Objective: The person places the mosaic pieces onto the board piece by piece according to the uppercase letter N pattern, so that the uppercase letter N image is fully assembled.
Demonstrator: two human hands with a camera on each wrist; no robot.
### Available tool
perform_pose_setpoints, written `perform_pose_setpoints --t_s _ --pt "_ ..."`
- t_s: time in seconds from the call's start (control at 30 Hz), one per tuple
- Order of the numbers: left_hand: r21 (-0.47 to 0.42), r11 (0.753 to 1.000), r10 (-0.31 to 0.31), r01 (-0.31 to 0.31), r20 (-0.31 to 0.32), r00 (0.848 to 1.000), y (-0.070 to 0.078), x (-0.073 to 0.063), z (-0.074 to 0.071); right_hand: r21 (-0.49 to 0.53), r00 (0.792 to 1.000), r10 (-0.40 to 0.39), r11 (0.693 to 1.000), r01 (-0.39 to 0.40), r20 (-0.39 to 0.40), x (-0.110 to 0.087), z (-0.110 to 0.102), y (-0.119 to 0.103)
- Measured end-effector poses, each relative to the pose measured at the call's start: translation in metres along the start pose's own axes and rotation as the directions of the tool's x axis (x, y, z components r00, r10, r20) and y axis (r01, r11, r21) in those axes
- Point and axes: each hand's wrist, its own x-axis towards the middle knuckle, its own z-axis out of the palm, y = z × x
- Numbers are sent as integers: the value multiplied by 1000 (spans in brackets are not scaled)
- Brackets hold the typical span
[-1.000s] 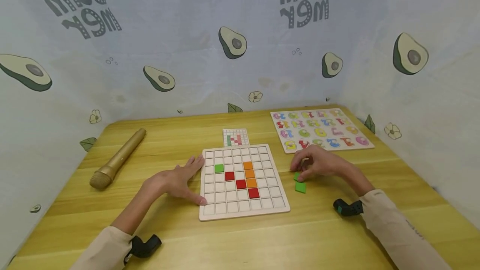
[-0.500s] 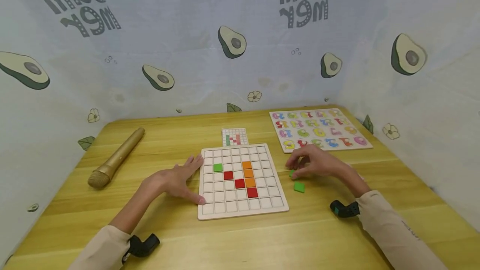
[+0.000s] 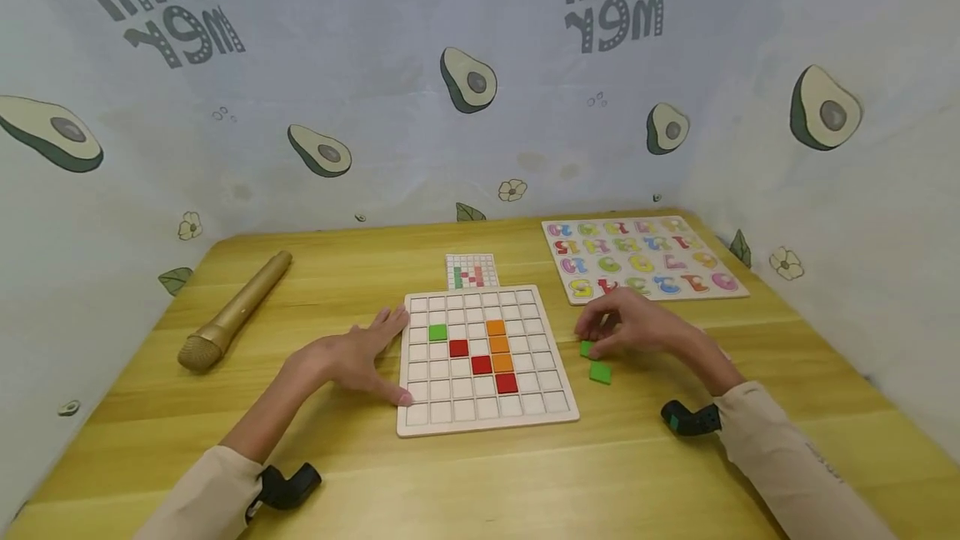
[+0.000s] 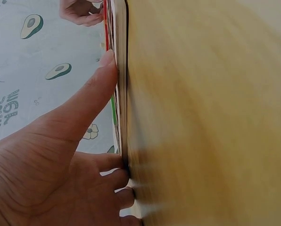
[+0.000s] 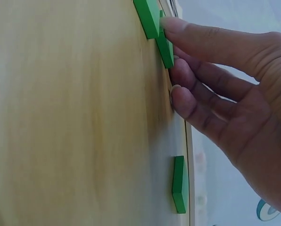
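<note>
A white grid board (image 3: 487,422) lies mid-table, bearing a green tile (image 3: 437,332), several red tiles (image 3: 481,365) and a column of orange tiles (image 3: 499,344). At its left side rests my left hand (image 3: 347,363), fingers spread, fingertips along the edge and thumb on the near-left rim. To the right of the board, my right hand (image 3: 633,325) pinches a small green square tile (image 3: 587,348) low at the tabletop. Just nearer lies a loose green tile (image 3: 600,372). The right wrist view also shows another green tile (image 5: 179,184), hidden behind the hand in the head view.
Touching the board's far edge is a small card (image 3: 472,271) printed with a coloured grid pattern. A number puzzle board (image 3: 675,261) lies at the back right, close beyond my right hand. On the left lies a gold microphone (image 3: 236,311). A patterned cloth (image 3: 390,90) hangs behind the table.
The two green tiles, overlapping or touching a second ago, now lie slightly apart, the farther one shifted left with my right hand's fingers. My left hand has stayed on the board.
</note>
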Motion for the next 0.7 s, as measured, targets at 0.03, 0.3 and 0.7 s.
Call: perform_pose_setpoints --t_s 0.03,0.3,0.7 --pt "-2 1000 -2 2 1 1000 0 0 0 -1 1000 0 1000 0 2 0 1 0" --pt "5 1000 -12 12 -2 1000 0 -1 -1 7 1000 15 1000 -15 17 3 4 0" --pt "-6 1000 -12 12 -1 1000 -1 -2 0 57 1000 12 998 -12 -14 7 9 -2"
